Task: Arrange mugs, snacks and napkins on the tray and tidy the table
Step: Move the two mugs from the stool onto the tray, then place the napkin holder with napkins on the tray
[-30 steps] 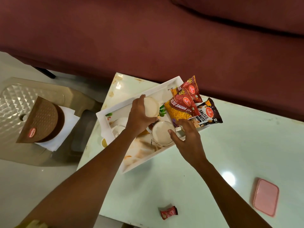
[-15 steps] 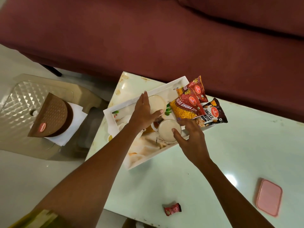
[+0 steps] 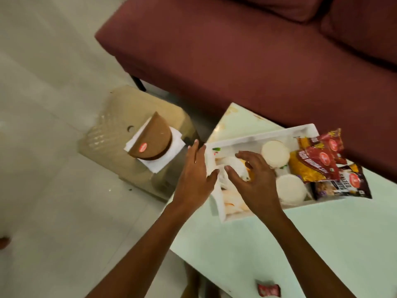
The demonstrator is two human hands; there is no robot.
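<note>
A white tray [image 3: 253,137] lies on the pale green table [image 3: 322,244]. Inside it stand two mugs of milky drink, the far mug [image 3: 275,154] and the near mug [image 3: 291,189], beside several snack packets [image 3: 315,166] piled at its right end. My left hand [image 3: 194,175] hovers open at the tray's left edge, fingers spread, holding nothing. My right hand [image 3: 254,181] is over the tray's left half with its fingers curled and apart, empty. On a beige plastic stool [image 3: 120,125] to the left, a brown napkin holder [image 3: 150,140] rests on white napkins [image 3: 169,162].
A maroon sofa [image 3: 236,50] runs along the far side of the table. A small red wrapper [image 3: 268,290] lies near the table's front edge. Pale floor tiles spread to the left of the stool.
My left hand let go of the far mug and moved left to the tray's edge. My right hand left the near mug and shifted left. The view swung leftward.
</note>
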